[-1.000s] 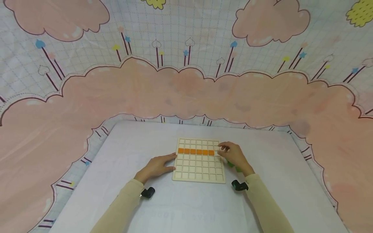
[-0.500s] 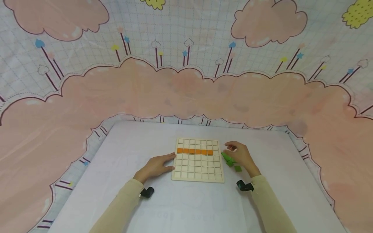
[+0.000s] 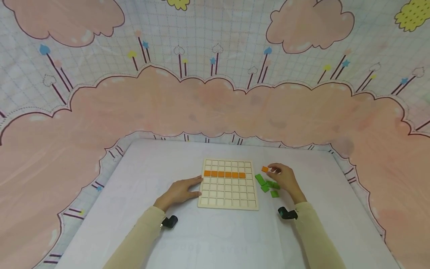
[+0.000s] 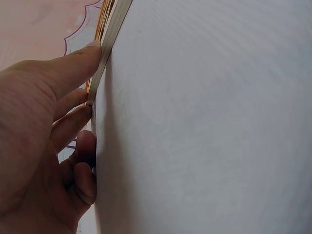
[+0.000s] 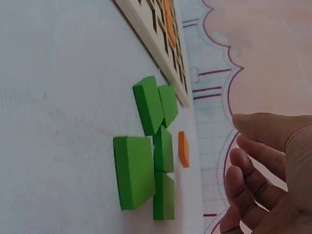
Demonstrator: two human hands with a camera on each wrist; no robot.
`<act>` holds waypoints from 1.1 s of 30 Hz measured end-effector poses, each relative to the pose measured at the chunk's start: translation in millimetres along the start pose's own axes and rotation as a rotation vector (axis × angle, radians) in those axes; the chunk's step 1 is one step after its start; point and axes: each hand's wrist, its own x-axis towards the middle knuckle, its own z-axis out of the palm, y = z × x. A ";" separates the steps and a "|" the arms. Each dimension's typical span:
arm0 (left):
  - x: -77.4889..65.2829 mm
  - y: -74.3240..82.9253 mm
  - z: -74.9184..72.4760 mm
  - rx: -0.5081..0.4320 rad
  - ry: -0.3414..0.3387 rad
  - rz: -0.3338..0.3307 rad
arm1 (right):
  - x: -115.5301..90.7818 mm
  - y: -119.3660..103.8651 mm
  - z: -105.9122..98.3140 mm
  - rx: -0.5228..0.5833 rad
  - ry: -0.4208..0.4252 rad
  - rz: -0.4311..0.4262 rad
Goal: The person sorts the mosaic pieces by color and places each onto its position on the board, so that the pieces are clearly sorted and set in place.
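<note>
My left hand (image 3: 179,191) rests at the left edge of a pale wooden grid board (image 3: 227,194), its thumb and fingertips touching the edge. A row of several orange square tiles (image 3: 221,174) sits in the board's cells, third row from the back; the rightmost cell of that row holds no tile. Right of the board, my right hand (image 3: 284,178) is above the table with fingers loosely bent. Just left of its fingertips lies a single orange tile (image 3: 265,169). In the right wrist view a gap separates this orange tile (image 5: 183,149) from the fingers, and nothing is held.
Several green tiles (image 3: 264,188) lie scattered on the white table (image 3: 218,239) between the board and my right hand. A patterned pink and white cloth (image 3: 215,108) hangs behind the table and round its sides.
My right hand has drawn back from the board's right edge, moving right. The green tiles and the loose orange tile have come into view. My left hand stays at the board.
</note>
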 end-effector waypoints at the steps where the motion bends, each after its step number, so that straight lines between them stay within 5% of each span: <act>1: -0.1 -0.1 -0.1 0.000 -0.002 -0.003 | 1.0 1.5 0.1 0.004 0.001 0.002; 16: 1.6 -3.5 4.0 0.003 0.000 -0.018 | 15.3 9.8 7.4 0.124 -0.047 0.221; 26: 0.0 -2.3 4.6 -0.006 -0.008 -0.022 | 22.7 16.0 12.2 0.093 -0.062 0.291; 33: 0.6 -2.7 3.8 -0.006 -0.003 -0.027 | 26.7 18.8 16.7 0.042 -0.084 0.247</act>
